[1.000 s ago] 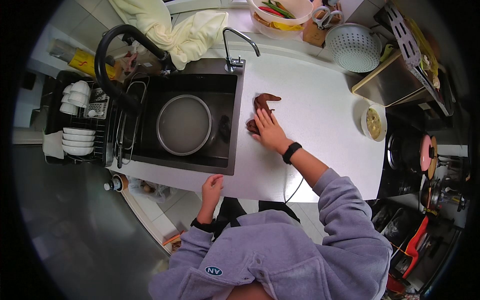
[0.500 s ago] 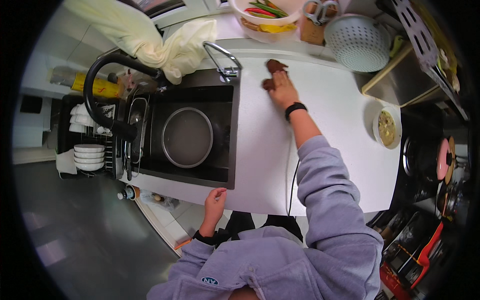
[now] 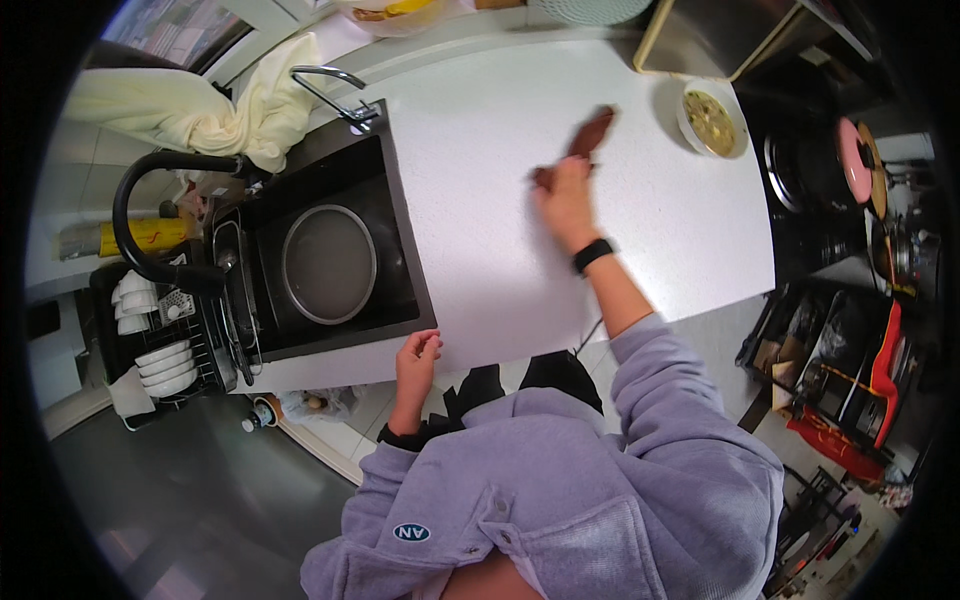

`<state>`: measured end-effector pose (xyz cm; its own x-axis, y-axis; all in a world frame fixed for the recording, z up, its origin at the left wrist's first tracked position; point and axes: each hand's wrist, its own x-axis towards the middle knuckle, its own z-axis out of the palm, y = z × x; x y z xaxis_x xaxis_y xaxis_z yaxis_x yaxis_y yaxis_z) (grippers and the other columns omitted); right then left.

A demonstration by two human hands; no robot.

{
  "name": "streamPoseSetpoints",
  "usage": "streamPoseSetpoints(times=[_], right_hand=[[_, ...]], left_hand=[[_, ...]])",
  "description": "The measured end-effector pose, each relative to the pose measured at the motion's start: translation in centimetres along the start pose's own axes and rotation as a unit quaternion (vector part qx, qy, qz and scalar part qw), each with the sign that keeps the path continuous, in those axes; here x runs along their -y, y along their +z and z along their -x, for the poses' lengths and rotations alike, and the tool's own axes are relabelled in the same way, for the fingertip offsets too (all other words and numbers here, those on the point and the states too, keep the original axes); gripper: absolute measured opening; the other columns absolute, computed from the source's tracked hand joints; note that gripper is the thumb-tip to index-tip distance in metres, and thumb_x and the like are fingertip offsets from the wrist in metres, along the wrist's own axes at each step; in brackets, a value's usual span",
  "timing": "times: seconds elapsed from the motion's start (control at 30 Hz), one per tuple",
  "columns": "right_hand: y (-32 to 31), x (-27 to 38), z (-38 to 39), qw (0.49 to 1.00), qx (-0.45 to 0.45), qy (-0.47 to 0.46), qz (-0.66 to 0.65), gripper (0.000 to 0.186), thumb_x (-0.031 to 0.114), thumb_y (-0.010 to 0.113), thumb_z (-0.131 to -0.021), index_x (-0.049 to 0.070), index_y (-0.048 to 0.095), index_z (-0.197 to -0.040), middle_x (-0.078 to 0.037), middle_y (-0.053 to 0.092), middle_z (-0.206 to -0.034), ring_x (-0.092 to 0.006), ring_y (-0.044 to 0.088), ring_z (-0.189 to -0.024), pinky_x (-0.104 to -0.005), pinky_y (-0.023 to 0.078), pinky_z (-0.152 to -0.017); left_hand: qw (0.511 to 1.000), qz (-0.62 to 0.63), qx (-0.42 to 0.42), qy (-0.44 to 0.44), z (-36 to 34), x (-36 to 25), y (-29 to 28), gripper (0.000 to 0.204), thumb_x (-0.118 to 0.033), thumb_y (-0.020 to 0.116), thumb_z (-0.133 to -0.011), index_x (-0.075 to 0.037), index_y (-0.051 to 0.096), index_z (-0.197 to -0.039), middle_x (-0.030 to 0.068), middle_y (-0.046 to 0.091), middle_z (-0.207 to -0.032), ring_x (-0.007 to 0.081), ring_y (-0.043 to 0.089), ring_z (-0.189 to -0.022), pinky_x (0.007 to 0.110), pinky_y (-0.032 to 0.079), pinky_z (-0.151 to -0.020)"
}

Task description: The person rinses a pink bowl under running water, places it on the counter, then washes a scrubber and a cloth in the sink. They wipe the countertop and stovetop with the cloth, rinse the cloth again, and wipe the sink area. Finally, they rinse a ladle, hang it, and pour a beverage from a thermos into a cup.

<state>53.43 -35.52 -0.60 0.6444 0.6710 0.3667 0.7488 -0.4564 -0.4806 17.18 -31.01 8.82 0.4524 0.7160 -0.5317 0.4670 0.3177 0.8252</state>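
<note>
My right hand [image 3: 568, 203] is closed on a dark brown cloth [image 3: 593, 133] and presses it against the white countertop [image 3: 480, 240]. The cloth sticks out beyond the fingers on the far side, with a smaller end to the left; its far end is blurred. A black band circles that wrist. Close to the front right corner of the black sink [image 3: 408, 235], my left hand [image 3: 417, 362] hovers with its fingers curled in and nothing visible in them. A round grey pan [image 3: 330, 265] lies in the sink.
A white bowl of food [image 3: 708, 122] stands at the counter's right, beside the stove [image 3: 800, 230]. Over the sink arches a black faucet [image 3: 122, 215]; a thin chrome tap [image 3: 335, 75] rises behind it. White bowls [image 3: 166, 368] fill the rack at left. A pale cloth [image 3: 270, 110] hangs behind.
My right hand has brought the cloth from the counter's back edge nearer and to the right, and the cloth is more stretched out. The whole view has shifted. My left hand stays by the sink corner.
</note>
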Motion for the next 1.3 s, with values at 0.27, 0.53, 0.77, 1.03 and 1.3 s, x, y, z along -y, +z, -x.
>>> streamPoseSetpoints(times=[0.27, 0.53, 0.77, 1.03, 1.3], right_hand=[[-2.1, 13.6, 14.2, 0.941, 0.265, -0.190, -0.095, 0.056, 0.010, 0.052, -0.080, -0.002, 0.040, -0.133, -0.016, 0.042, -0.137, -0.0275, 0.032, -0.134, -0.0410, 0.025, -0.110], [-18.1, -16.3, 14.1, 0.988, -0.003, 0.134, 0.079, 0.045, 0.005, 0.046, -0.080, -0.002, 0.047, -0.125, -0.024, 0.043, -0.132, -0.0392, 0.035, -0.127, -0.0436, 0.024, -0.110], [-21.2, -21.0, 17.8, 0.939, -0.018, 0.288, 0.189, 0.055, 0.018, 0.053, -0.085, -0.010, 0.038, -0.130, -0.031, 0.036, -0.136, -0.0465, 0.029, -0.129, -0.0463, 0.023, -0.109], [-9.2, 9.5, 23.2, 0.954, 0.198, -0.081, -0.209, 0.041, 0.012, 0.051, -0.080, -0.004, 0.052, -0.118, -0.017, 0.050, -0.127, -0.0288, 0.044, -0.122, -0.0412, 0.033, -0.105], [-16.6, -4.1, 22.0, 0.987, 0.139, 0.060, -0.056, 0.037, 0.009, 0.058, -0.076, 0.002, 0.056, -0.112, -0.015, 0.053, -0.122, -0.0318, 0.046, -0.120, -0.0379, 0.036, -0.103]], left_hand=[[0.998, -0.041, 0.051, 0.023, 0.7, -1.4, 3.3, 0.019, -0.014, 0.053, -0.091, -0.001, 0.062, -0.102, 0.0052, 0.063, -0.096, 0.0136, 0.061, -0.087, 0.026, 0.049, -0.071], [0.988, -0.102, 0.107, 0.046, 0.6, -1.1, 8.7, 0.018, -0.013, 0.056, -0.090, -0.002, 0.062, -0.102, 0.0038, 0.063, -0.096, 0.0129, 0.061, -0.088, 0.026, 0.050, -0.072], [0.985, -0.133, 0.105, 0.034, 1.8, 0.3, 8.3, 0.018, -0.014, 0.054, -0.091, -0.002, 0.062, -0.103, 0.0046, 0.063, -0.096, 0.0135, 0.061, -0.087, 0.027, 0.050, -0.072], [0.990, -0.099, 0.103, 0.002, 1.1, -0.2, 8.3, 0.018, -0.013, 0.053, -0.092, -0.002, 0.062, -0.103, 0.0046, 0.064, -0.097, 0.0134, 0.062, -0.087, 0.025, 0.049, -0.072], [0.984, -0.132, 0.120, 0.016, -0.6, -2.8, 11.5, 0.019, -0.014, 0.055, -0.091, -0.001, 0.062, -0.102, 0.0046, 0.064, -0.094, 0.0130, 0.061, -0.086, 0.026, 0.049, -0.072]])
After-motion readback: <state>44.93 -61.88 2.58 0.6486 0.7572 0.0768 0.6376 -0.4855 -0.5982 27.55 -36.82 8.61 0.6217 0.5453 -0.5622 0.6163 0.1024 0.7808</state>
